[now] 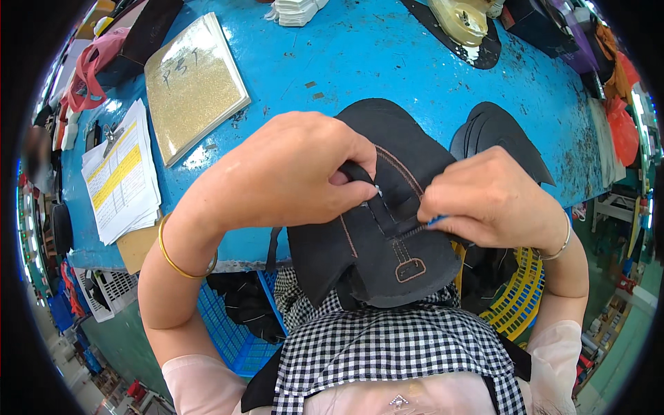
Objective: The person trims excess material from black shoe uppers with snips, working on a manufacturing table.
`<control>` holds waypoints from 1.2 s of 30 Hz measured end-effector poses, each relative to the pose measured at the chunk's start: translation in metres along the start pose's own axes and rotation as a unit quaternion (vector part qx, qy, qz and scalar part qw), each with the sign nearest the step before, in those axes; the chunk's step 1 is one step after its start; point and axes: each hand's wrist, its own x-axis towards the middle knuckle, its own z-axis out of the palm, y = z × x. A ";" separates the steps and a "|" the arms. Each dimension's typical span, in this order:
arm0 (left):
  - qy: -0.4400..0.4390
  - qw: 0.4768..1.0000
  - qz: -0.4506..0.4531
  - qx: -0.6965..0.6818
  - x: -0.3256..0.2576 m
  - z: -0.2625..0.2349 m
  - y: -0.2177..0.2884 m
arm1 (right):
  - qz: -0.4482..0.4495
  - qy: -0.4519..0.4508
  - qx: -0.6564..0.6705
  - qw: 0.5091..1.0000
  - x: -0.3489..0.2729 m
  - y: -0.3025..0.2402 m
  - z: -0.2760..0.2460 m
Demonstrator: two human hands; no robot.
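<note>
A black leather-like piece (325, 252) with brown stitching, one seam forming a small buckle-shaped outline, lies over the front edge of the table and partly over my lap. My left hand (304, 169) is closed, pinching a black strap or folded edge (358, 173) above the middle of the piece. My right hand (484, 197) is closed around a slim tool with a blue part (437, 220) showing at the fingertips. The tool's dark, thin end points left toward a slot in the piece; its exact kind is hidden by my fingers.
Several stacked black pieces (501, 135) lie to the right on the blue table (277, 79). A gold glittery book (194, 83) and clipped papers (123, 176) are at left. A glue-smeared yellowish container (460, 21) stands at the back. Blue (242, 349) and yellow (520, 294) baskets sit below the edge.
</note>
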 end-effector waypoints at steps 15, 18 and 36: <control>-0.033 0.999 0.015 -0.009 -0.002 -0.005 0.000 | 0.130 0.032 -0.132 0.982 0.018 -0.003 -0.009; -0.026 0.999 0.031 -0.003 -0.001 -0.004 -0.001 | 0.105 0.031 -0.126 0.986 0.025 0.000 -0.007; 0.321 0.906 -0.072 -0.267 -0.051 -0.024 0.001 | 0.069 0.064 -0.378 0.921 0.038 -0.064 0.062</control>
